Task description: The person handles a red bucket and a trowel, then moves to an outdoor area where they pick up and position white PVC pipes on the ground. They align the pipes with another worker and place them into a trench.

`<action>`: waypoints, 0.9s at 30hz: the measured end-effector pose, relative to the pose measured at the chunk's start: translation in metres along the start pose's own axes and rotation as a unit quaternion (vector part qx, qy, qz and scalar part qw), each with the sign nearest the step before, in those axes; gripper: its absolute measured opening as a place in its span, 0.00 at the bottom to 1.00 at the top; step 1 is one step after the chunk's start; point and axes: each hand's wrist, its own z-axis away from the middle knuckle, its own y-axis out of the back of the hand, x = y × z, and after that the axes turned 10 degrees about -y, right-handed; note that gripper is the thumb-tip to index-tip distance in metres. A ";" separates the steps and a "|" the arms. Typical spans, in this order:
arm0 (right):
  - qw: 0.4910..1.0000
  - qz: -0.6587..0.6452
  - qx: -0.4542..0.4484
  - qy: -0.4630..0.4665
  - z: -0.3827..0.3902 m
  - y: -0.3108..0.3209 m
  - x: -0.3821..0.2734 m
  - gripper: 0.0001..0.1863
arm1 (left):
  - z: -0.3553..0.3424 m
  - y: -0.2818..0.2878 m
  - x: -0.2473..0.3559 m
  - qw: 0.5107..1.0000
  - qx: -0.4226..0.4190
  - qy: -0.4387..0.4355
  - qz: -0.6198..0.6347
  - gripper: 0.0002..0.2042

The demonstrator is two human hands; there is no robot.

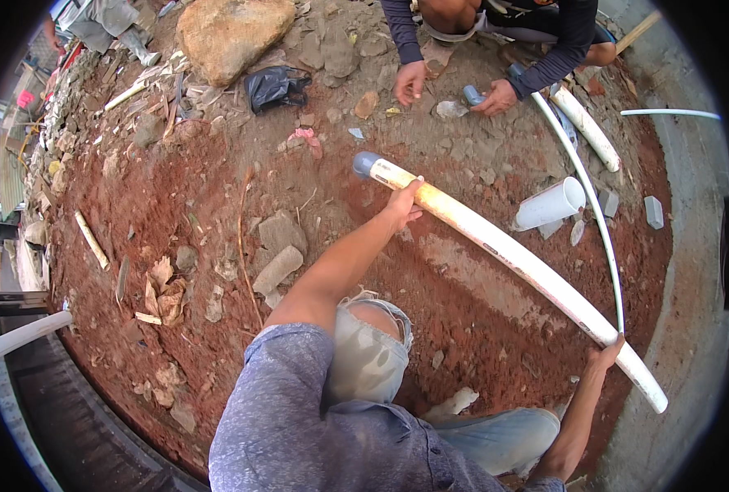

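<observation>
A long white PVC pipe [516, 262], stained yellow-brown near its far end, lies across both my hands. My left hand [404, 205] grips it near that end, close to a grey pipe fitting [365, 164] on the pipe's tip. Farther down, my right hand [605, 353] is closed around the pipe near its lower right end. The pipe slants from upper middle to lower right above red soil. Opposite me, a crouching person's hand [495, 98] holds a small grey-blue fitting [473, 95], while their other hand [411, 82] hangs over the ground.
A thin white pipe [582, 172] curves down the right side, beside a thicker white pipe piece [586, 129]. A short wide white pipe [549, 203] lies nearby. Stones, a large boulder [233, 37] and a black plastic bag [276, 88] lie on the soil. Concrete [692, 246] borders the right.
</observation>
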 end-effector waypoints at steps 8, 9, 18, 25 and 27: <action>0.997 0.061 0.010 -0.041 0.019 -0.014 0.005 0.34 | 0.006 0.015 0.003 0.999 0.026 0.003 -0.019 0.38; 0.997 0.057 0.010 -0.042 0.016 -0.012 0.002 0.34 | 0.006 0.013 0.004 1.000 0.026 0.001 -0.014 0.37; 0.997 0.042 -0.033 -0.047 0.036 -0.043 0.014 0.28 | -0.005 0.052 0.007 0.997 0.035 -0.060 0.025 0.31; 0.992 0.043 -0.114 -0.032 0.052 -0.065 0.019 0.31 | -0.045 0.165 0.043 0.921 0.265 -0.099 -0.267 0.11; 0.991 0.056 -0.119 -0.025 0.056 -0.076 0.019 0.33 | -0.050 0.190 0.025 0.895 0.281 -0.133 -0.321 0.12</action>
